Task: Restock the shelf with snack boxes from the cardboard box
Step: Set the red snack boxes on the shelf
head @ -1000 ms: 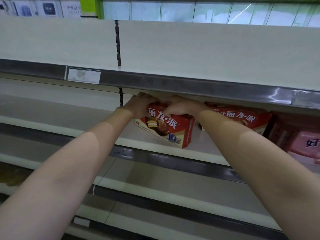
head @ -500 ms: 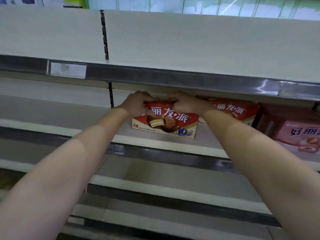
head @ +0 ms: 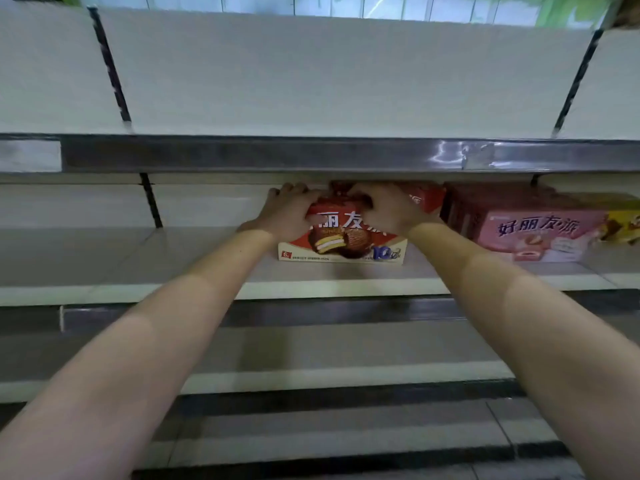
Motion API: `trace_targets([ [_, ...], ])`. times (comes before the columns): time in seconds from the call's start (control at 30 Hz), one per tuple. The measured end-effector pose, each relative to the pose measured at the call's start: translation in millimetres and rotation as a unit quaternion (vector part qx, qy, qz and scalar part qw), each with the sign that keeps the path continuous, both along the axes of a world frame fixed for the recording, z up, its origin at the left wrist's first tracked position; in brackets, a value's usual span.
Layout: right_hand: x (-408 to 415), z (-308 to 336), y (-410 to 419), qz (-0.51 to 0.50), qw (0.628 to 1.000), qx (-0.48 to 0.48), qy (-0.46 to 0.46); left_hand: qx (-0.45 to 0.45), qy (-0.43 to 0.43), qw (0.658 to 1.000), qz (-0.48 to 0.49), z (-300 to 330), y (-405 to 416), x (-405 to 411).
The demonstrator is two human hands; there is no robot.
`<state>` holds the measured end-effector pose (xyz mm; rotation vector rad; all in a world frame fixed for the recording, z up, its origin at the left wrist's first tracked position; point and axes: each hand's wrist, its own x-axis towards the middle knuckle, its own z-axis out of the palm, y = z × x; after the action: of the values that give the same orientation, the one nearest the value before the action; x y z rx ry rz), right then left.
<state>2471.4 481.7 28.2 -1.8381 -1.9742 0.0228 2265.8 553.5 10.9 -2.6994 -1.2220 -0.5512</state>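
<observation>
A red snack box (head: 341, 242) with a chocolate pie picture stands upright on the second shelf (head: 138, 289), its front facing me. My left hand (head: 285, 214) grips its top left corner, fingers over the top edge. My right hand (head: 384, 209) grips the top right part, fingers curled over the top. Behind my right hand shows part of another red box (head: 424, 199), set further back on the same shelf. The cardboard box is out of view.
A pink snack box (head: 540, 232) stands to the right of the red boxes, with a yellow box (head: 623, 225) beyond it. The upper shelf's metal rail (head: 311, 155) hangs just above my hands. Lower shelves (head: 311, 375) run below my arms.
The red box went from tilted to standing square on the shelf and sits further back. Both hands stayed on its top edge. My view shifted left and closer.
</observation>
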Motion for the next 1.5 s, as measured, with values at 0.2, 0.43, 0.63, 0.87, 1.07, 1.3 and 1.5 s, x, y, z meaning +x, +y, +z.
trace_targets([
  [0.2,39,-14,-21,-0.075,0.993,0.079,-0.055,0.009,-0.017,1.0,0.008,-4,-15,58],
  [0.43,75,-33,-19,-0.087,0.98,0.058,-0.167,0.035,0.042,0.998,-0.008,-5,-12,88],
  [0.63,83,-34,-8,-0.093,0.976,0.081,-0.18,0.084,0.033,0.996,-0.01,-9,-2,94],
  [0.87,94,-41,4,-0.119,0.974,0.1,-0.167,0.152,-0.008,0.988,-0.003,-20,6,118],
  [1.07,93,-39,3,-0.129,0.971,0.117,-0.162,0.125,-0.032,0.992,0.002,-19,12,122],
  [1.3,93,-39,-2,-0.14,0.967,0.128,-0.168,0.141,-0.049,0.989,-0.005,-21,3,124],
  [1.5,93,-36,0,-0.139,0.971,0.109,-0.161,0.117,-0.056,0.991,-0.006,-18,6,126],
])
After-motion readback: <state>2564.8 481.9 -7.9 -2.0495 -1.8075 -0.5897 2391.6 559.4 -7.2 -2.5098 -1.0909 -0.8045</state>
